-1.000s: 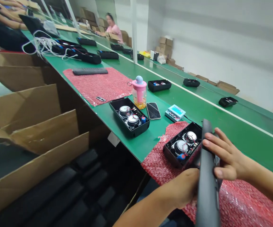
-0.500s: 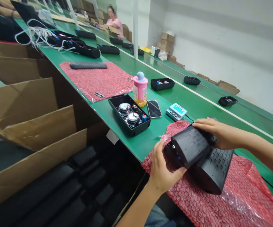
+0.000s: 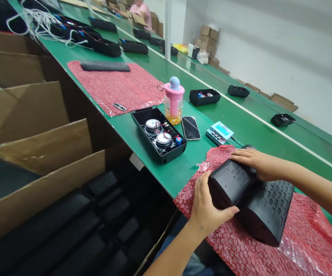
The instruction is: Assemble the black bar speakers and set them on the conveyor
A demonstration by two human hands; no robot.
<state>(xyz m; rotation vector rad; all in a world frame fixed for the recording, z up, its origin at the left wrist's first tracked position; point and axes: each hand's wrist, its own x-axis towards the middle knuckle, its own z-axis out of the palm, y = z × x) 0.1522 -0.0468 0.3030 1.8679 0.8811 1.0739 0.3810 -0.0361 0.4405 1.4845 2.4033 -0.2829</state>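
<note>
A black speaker with a perforated grille cover [image 3: 252,195] lies on a red bubble-wrap sheet [image 3: 269,249] at the near edge of the green table. My left hand [image 3: 207,205] grips the speaker's near left end. My right hand [image 3: 254,163] presses flat on its far top edge. The cover sits over the speaker body, so the drivers inside are hidden.
An open speaker shell with two drivers [image 3: 160,138] lies to the left, beside a phone [image 3: 190,127], a pink bottle [image 3: 174,99] and a small meter [image 3: 219,133]. Another red sheet [image 3: 116,86] carries a black grille. Cardboard boxes [image 3: 39,161] with black covers stand below left. More shells ride the green conveyor belt [image 3: 269,126].
The grille cover, held upright a second ago beside the open shell, has been turned and lowered flat onto the speaker body. Both hands now press on it.
</note>
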